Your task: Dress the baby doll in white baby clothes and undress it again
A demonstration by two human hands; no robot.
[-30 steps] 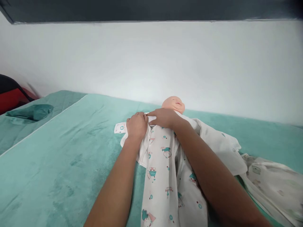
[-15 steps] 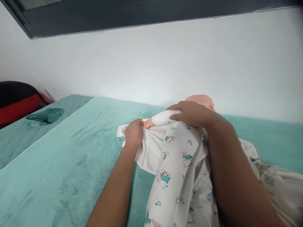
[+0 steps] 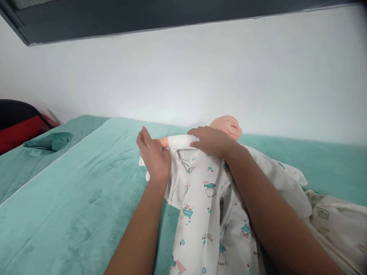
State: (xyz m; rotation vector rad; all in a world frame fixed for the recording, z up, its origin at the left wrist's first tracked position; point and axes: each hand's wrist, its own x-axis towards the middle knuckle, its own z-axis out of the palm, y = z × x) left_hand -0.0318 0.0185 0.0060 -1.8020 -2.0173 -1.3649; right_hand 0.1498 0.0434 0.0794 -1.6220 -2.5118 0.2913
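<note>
A baby doll [image 3: 227,125] lies on its back on a teal bed cover [image 3: 71,198], in a white sleepsuit [image 3: 203,206] printed with small teal pictures. The doll's arm [image 3: 178,141], in a white sleeve, sticks out to the left. My right hand [image 3: 211,141] is wrapped over that sleeve near the shoulder. My left hand [image 3: 153,156] sits at the doll's small hand, fingers stretched upward and apart, its palm against the loose sleepsuit sleeve.
More white printed baby clothes [image 3: 332,221] lie bunched at the right of the doll. A dark teal pillow [image 3: 48,141] and a red and black object [image 3: 17,126] are at the far left. A white wall runs behind the bed.
The doll's arm has come out to the left from under the sleepsuit. My left hand let go of the cloth and opened, fingers now pointing up. My right hand shifted onto the sleeve.
</note>
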